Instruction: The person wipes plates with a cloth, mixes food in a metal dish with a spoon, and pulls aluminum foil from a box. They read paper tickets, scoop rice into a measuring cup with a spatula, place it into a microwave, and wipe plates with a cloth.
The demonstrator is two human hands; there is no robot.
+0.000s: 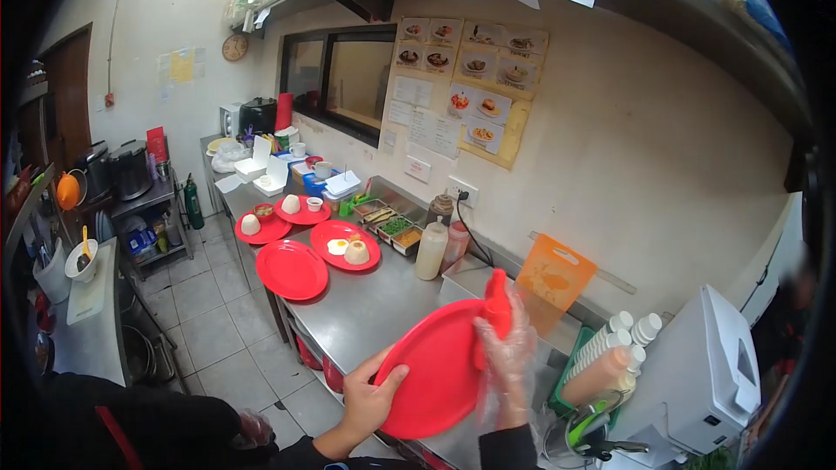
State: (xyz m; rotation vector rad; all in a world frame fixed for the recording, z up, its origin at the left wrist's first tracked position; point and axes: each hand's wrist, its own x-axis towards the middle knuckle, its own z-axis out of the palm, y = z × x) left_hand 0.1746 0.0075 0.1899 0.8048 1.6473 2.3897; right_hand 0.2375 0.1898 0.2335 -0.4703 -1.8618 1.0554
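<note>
My bare left hand (373,396) grips the near left rim of a red oval plate (427,374), thumb on top, holding it tilted over the counter's front edge. My right hand (508,352), in a clear plastic glove, is closed around a red cloth-like item (496,306) at the plate's right side; its exact kind is unclear. Farther along the counter lies a bare red plate (292,270). Beside it, another red plate (348,231) bears a fried egg (339,246) and a rice mound (356,252). Two more red plates hold rice mounds and small bowls.
A squeeze bottle (431,251) and metal topping trays (392,228) line the wall side. Stacked cups (610,344) and a white machine (705,374) stand right. At lower left, a co-worker's black sleeve (165,418) and gloved hand (253,429) show.
</note>
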